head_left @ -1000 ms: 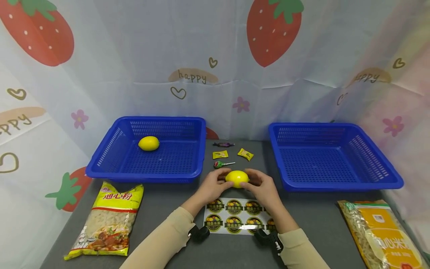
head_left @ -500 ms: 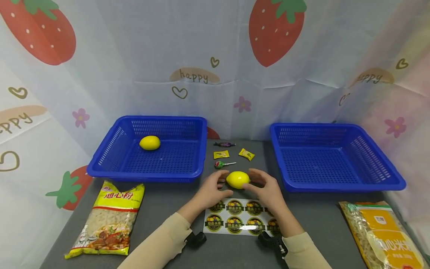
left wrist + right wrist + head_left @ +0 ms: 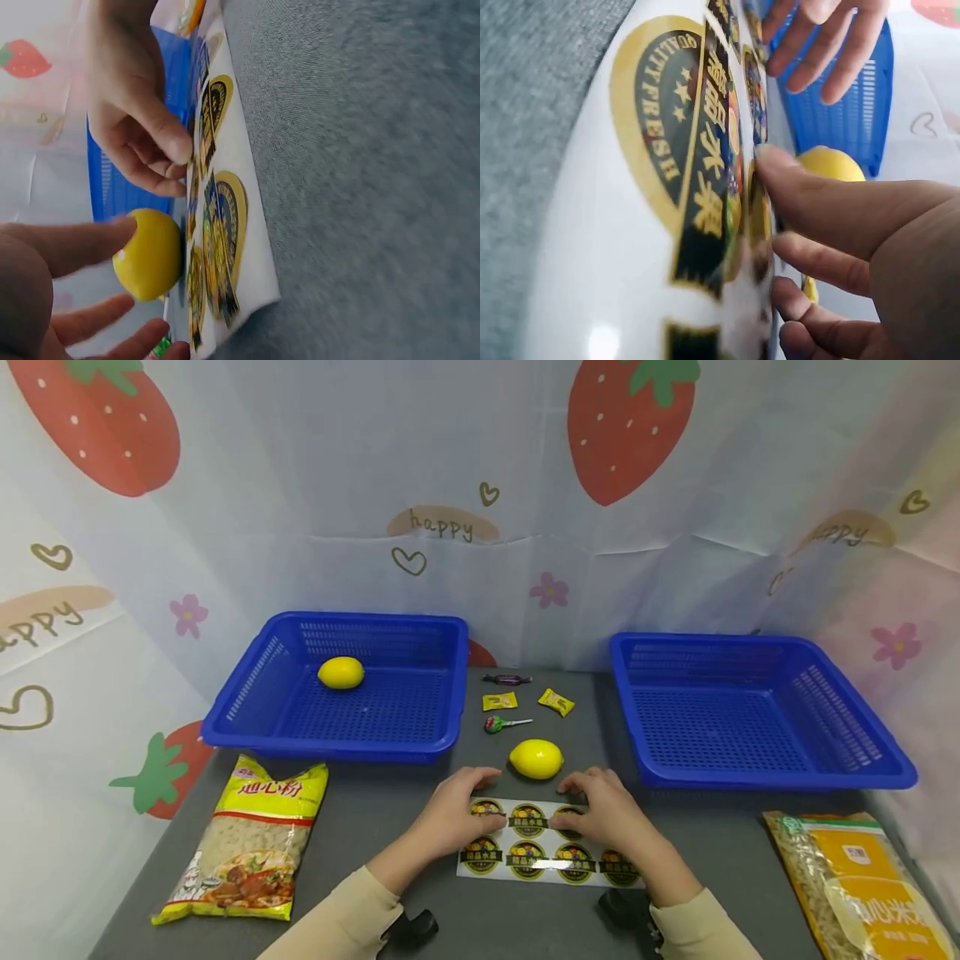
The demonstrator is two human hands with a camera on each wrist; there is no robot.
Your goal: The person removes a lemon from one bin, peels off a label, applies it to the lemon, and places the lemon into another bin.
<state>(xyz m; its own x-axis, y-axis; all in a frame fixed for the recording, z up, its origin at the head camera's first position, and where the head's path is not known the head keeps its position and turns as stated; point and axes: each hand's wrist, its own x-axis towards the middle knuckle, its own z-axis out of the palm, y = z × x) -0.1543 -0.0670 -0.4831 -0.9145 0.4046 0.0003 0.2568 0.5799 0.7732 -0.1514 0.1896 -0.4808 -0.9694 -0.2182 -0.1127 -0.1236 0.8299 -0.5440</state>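
Note:
A yellow lemon [image 3: 536, 758] lies alone on the grey table just beyond a white sticker sheet [image 3: 547, 853] printed with round yellow-and-black labels. My left hand [image 3: 474, 787] rests with relaxed fingers on the sheet's far left corner. My right hand [image 3: 579, 790] rests on its far edge, a little right of the lemon. In the right wrist view the right thumb [image 3: 780, 166] touches a label on the sticker sheet [image 3: 630, 195], with the lemon [image 3: 832, 163] behind. The left wrist view shows the lemon [image 3: 150, 253] beside the sheet [image 3: 232, 247]. Neither hand holds anything.
A blue basket [image 3: 247, 727] at back left holds a second lemon [image 3: 341, 672]. Another blue basket [image 3: 892, 768] stands at back right. Small candies [image 3: 500, 701] and a lollipop [image 3: 495, 724] lie between them. Noodle bags lie at front left [image 3: 247, 843] and front right [image 3: 855, 885].
Both hands have let go of the lemon, which now sits on the table, and have drawn back toward me onto the sticker sheet.

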